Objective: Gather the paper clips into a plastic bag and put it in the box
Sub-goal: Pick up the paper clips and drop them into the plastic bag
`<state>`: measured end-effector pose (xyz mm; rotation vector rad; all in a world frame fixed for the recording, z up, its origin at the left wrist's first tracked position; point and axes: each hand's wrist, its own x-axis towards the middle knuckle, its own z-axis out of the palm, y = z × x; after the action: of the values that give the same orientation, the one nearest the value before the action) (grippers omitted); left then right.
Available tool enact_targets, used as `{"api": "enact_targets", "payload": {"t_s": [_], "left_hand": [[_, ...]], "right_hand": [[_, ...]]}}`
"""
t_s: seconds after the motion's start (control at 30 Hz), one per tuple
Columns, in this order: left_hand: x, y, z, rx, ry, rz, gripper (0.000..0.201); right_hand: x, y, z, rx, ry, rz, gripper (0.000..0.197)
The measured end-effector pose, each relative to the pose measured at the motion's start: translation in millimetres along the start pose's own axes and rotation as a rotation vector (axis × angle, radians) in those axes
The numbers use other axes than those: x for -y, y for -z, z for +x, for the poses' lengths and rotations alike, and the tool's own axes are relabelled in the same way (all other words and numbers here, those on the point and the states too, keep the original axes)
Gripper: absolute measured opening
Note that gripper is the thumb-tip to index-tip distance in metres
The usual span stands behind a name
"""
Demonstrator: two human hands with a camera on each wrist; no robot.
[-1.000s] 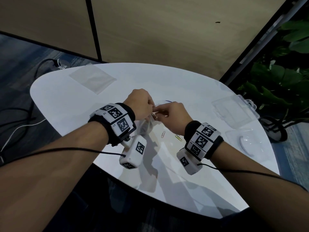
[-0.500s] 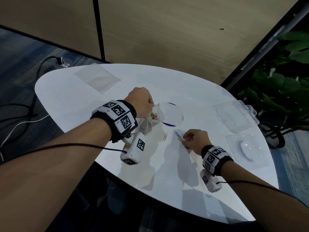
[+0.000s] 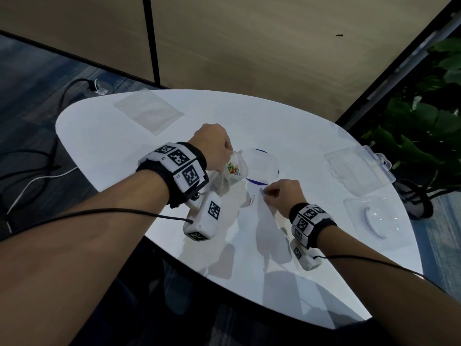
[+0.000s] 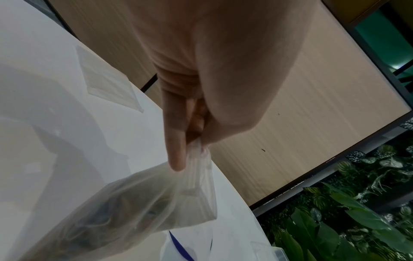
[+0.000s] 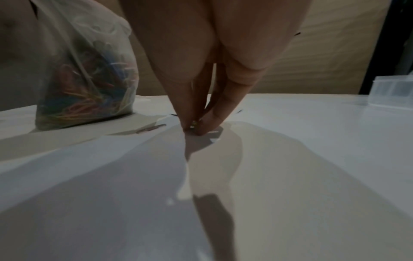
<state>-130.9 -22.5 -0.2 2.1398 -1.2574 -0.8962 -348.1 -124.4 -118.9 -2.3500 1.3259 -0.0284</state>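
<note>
- Our left hand (image 3: 214, 146) pinches the top edge of the plastic bag (image 3: 230, 174) between thumb and fingers; in the left wrist view a fingertip lies against the crumpled film just below the pinch.
- The bag hangs from that grip with its bottom on the white table (image 3: 119, 148), and it bulges with a heap of coloured paper clips (image 5: 89, 98).
- Our right hand (image 3: 284, 196) is down at the tabletop just right of the bag, fingers drawn narrow, thumb and fingertips (image 5: 208, 121) closed on a small clip (image 5: 192, 124) lying on the surface.
- A bluish clip (image 3: 262, 192) shows at those fingertips in the head view, and a red clip (image 3: 252, 200) lies loose just to its left, near the bag.
- Just beyond the right hand a flat clear sheet with a dark blue edge (image 3: 262, 166) lies on the table.
- The clear plastic box (image 3: 359, 168) sits open at the right side of the table, well apart from both hands.
- Nearer than the box, by the right edge, a clear piece with a white curved strip (image 3: 374, 221) lies flat.
- At the far left a spare flat bag (image 3: 147, 111) lies on the table.
- Green plants (image 3: 429, 121) stand beyond the table's right edge.
</note>
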Motion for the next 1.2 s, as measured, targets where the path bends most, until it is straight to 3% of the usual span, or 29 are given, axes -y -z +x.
{"api": "enact_targets", "payload": {"t_s": [0.2, 0.47, 0.6, 0.73, 0.83, 1.03, 1.2], "left_hand": [[-1.9, -0.9, -1.7, 0.01, -0.007, 0.003, 0.023], [-0.2, -0.6, -0.5, 0.006, -0.002, 0.017, 0.024], [-2.4, -0.2, -2.2, 0.012, -0.017, 0.037, 0.022], [-1.8, -0.1, -2.5, 0.016, -0.021, 0.045, 0.022], [0.6, -0.2, -0.3, 0.012, -0.011, 0.041, 0.022], [0.8, -2.8, 0.9, 0.026, -0.016, 0.04, 0.019], [2.1, -3.7, 3.4, 0.02, -0.015, 0.039, 0.018]], "right_hand": [[10.4, -6.8, -0.1, -0.003, -0.015, -0.06, 0.017], [27.5, -34.3, -15.4, 0.021, 0.171, -0.268, 0.024], [27.6, -37.8, -13.5, 0.03, 0.237, -0.38, 0.011], [28.8, -30.4, -10.7, 0.089, 0.168, -0.416, 0.02], [31.1, -23.1, -8.6, 0.064, 0.046, -0.273, 0.032], [34.0, 1.0, -7.7, 0.135, -0.164, -0.08, 0.014], [28.9, 6.8, -7.0, 0.172, -0.181, -0.03, 0.015]]}}
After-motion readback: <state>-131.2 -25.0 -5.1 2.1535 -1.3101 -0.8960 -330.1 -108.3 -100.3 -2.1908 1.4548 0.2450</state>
